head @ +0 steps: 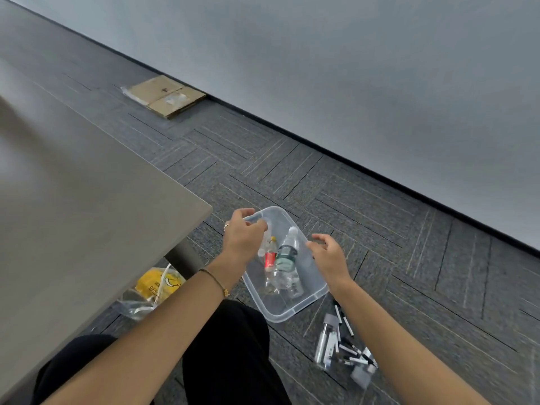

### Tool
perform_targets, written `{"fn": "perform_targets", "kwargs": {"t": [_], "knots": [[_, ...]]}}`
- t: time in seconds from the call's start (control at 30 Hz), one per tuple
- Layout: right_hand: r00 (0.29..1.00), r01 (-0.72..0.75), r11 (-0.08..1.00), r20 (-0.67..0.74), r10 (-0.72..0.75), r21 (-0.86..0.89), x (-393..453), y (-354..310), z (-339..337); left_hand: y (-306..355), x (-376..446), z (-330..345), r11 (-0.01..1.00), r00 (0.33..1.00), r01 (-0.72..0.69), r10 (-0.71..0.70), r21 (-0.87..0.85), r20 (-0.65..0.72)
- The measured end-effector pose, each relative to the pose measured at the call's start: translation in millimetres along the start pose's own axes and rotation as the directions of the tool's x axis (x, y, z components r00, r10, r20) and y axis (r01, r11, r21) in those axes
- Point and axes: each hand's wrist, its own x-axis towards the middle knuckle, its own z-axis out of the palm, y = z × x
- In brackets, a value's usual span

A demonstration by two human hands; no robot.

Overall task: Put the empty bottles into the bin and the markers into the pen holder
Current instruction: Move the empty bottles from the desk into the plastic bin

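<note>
On the carpet floor (pixel 365 200) before us stands the clear bin (pixel 306 290) with two empty bottles (pixel 287 258) lying inside. Our left hand (pixel 242 235) grips its far rim; our right hand (pixel 328 255) hovers over the right rim, fingers relaxed, holding nothing. The markers (pixel 350 349) lie in a heap — near the bin, at its right.

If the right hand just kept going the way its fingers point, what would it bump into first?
Probably the clear bin's rim: the right hand points up-left at it, fingers loosely curled. Past it lies the green-labelled bottle. Depth is uncertain from one view.
</note>
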Motion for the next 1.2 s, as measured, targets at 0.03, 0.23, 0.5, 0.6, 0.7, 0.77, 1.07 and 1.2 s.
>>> {"fn": "perform_targets", "kwargs": {"t": [0.03,0.23,0.5,0.6,0.7,0.77,1.07,1.2], "knots": [[0.999,0.035,0.999,0.014,-0.035,-0.017,-2.9,-3.2,-0.9,0.4,-2.0,-0.3,1.000,1.000,-0.003,0.003,0.003,0.000],[0.974,0.223,0.973,0.037,-0.221,-0.053,-22.8,-26.3,-8.3,8.2,-21.1,2.9,0.999,1.000,-0.014,0.013,0.044,0.017],[0.867,0.498,0.852,0.054,-0.496,-0.165,-59.2,-68.1,-20.1,39.3,-70.4,3.5,0.905,0.958,-0.282,0.283,0.320,0.044],[0.789,0.609,0.765,0.054,-0.613,-0.211,-75.6,-91.1,-21.1,57.8,-94.3,-2.7,0.853,0.917,-0.390,0.394,0.346,0.062],[0.727,0.673,0.699,0.043,-0.685,-0.242,-92.5,-117.4,-20.8,75.8,-115.4,-18.5,0.782,0.847,-0.504,0.530,0.366,0.034],[0.687,0.708,0.660,0.029,-0.726,-0.251,-104.2,-136.0,-18.5,87.9,-128.6,-35.3,0.729,0.795,-0.559,0.607,0.395,0.006],[0.438,0.895,0.426,0.090,-0.894,-0.132,-177.3,-225.1,35.2,110.2,-178.8,-154.0,0.585,0.619,-0.541,0.763,0.604,-0.185],[0.338,0.941,0.335,0.143,-0.930,-0.045,-211.8,-249.6,83.0,99.6,-204.7,-210.2,0.578,0.576,-0.477,0.774,0.662,-0.261]]}}
